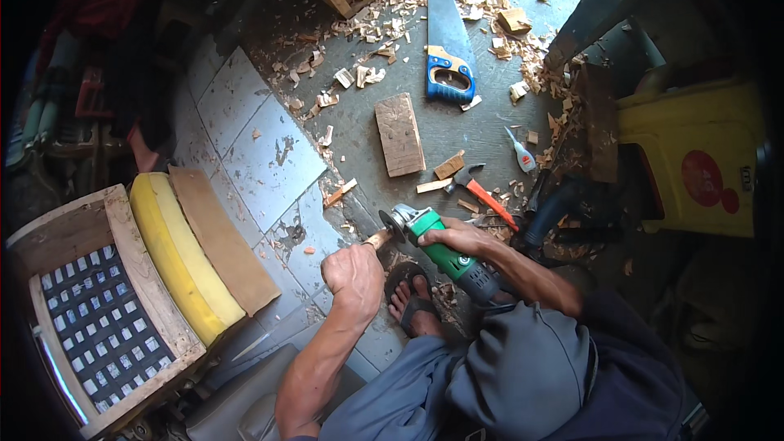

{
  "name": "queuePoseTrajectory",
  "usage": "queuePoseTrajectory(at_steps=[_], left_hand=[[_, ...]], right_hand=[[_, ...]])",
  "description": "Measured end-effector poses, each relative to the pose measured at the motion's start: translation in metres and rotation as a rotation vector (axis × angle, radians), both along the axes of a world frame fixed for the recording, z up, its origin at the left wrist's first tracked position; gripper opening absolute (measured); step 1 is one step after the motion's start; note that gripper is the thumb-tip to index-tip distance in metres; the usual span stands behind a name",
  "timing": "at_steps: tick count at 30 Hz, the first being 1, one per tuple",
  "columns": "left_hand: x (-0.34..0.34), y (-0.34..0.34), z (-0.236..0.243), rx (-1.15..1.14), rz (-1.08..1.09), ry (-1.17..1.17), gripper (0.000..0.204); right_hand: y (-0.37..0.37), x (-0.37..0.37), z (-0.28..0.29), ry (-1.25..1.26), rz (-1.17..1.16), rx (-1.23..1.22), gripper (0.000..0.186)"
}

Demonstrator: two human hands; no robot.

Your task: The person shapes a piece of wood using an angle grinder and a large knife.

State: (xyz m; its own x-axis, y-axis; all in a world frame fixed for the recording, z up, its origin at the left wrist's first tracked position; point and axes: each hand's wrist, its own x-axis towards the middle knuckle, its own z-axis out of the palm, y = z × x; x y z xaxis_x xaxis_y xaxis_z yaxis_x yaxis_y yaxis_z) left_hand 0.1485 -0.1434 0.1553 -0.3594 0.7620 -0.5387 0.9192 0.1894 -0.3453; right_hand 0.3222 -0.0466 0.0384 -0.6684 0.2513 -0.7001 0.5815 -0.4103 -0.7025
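Nearer you than the green grinder [447, 256], your sandalled foot [412, 302] is lying exposed; your right hand [461, 237] is wrapping closed around the grinder, and your left hand [353, 273] is clenching a small wooden piece [379, 238] at its disc [392, 225]. A snag could be kicking it into skin. Leftward, tiles [255, 171] are giving room; beyond, saw [449, 28] and hammer [487, 198] are limiting reach.

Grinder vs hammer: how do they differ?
The grinder is held in the right hand; the hammer lies on the floor. The grinder's body is green and dark; the hammer's handle is orange-red. The grinder looks bulkier, the hammer slimmer. Both have their working ends toward the picture's upper left.
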Motion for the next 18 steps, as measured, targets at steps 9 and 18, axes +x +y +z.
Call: queuePoseTrajectory(at_steps=[9, 18], left_hand=[[0.002, 0.012, -0.008, -0.022, 0.010, -0.062, 0.019], [-0.025, 0.029, -0.006, -0.162, 0.080, -0.128, 0.020]], right_hand=[[-0.003, 0.021, -0.009, -0.027, -0.015, -0.095, 0.073], [-0.002, 0.021, 0.006, -0.031, 0.015, -0.059, 0.078]])
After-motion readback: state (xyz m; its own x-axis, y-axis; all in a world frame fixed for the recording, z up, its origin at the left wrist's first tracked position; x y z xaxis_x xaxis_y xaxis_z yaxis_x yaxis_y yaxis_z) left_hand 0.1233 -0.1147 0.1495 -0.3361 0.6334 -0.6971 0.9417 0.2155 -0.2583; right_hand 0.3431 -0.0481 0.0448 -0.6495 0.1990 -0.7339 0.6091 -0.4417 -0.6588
